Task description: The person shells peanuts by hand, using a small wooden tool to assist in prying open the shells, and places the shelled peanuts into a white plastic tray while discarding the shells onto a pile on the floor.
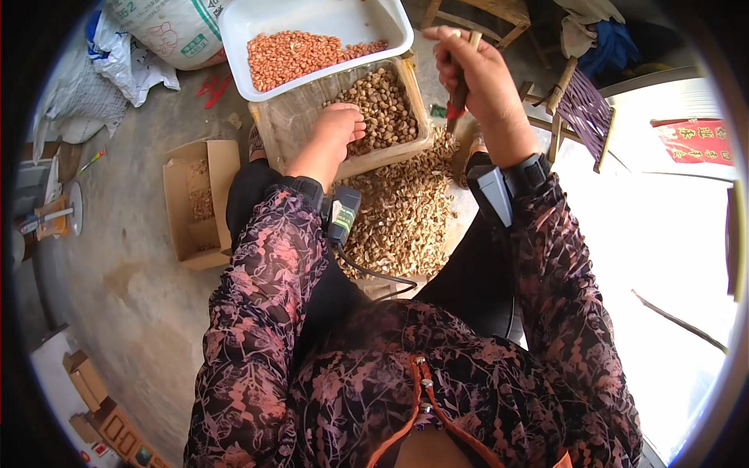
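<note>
Beyond the right edge of a yellowish rectangular tub (290, 113), the right hand (477, 72) is gripping a brown stick-shaped tool (460, 92); over round brown nuts (388, 109), the left hand (337, 129) is curling, its hold unclear.

We cannot make out whether the left hand (334, 131) pinches any of the round brown nuts (386, 105) at its fingertips. The right hand's (477, 72) fingers cover part of a slim tool (459, 95), whose tip is too small for us to identify. Above, the picture's edge cuts off the white basin (335, 15) and a printed sack (168, 33).
</note>
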Demonstrator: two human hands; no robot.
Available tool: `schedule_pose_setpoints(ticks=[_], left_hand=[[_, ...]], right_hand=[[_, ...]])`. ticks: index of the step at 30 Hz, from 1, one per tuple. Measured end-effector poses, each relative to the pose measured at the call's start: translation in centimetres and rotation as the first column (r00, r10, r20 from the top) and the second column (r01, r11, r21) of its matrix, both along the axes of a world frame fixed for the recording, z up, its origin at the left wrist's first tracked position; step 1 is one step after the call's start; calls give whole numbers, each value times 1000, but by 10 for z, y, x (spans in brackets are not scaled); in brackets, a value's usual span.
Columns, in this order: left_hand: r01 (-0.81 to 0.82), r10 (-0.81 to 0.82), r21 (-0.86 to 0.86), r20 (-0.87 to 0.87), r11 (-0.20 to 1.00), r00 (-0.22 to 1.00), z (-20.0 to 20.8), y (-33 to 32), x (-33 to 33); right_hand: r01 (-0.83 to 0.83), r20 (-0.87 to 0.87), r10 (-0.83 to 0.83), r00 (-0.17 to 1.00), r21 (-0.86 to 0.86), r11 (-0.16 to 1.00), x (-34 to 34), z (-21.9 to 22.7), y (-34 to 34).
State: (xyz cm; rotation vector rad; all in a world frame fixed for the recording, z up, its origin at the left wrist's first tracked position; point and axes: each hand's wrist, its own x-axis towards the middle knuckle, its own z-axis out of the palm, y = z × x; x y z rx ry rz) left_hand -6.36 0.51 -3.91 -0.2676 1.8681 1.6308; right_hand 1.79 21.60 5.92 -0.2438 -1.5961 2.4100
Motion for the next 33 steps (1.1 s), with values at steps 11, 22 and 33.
schedule_pose_setpoints(ticks=[11,22,33], left_hand=[[-111,109,-92,-31,990,994,-46,33,-68],[-104,-41,-472,-286,876,957,-135,83,-104],[-4,-355,-689,-379,725,854,-112,106,-77]], right_hand=[[114,-12,-121,993,-247,962,-12,-3,10],[181,-20,-192,981,-257,949,-15,-15,22],[197,-33,-214,976,-267,943,-13,-16,30]])
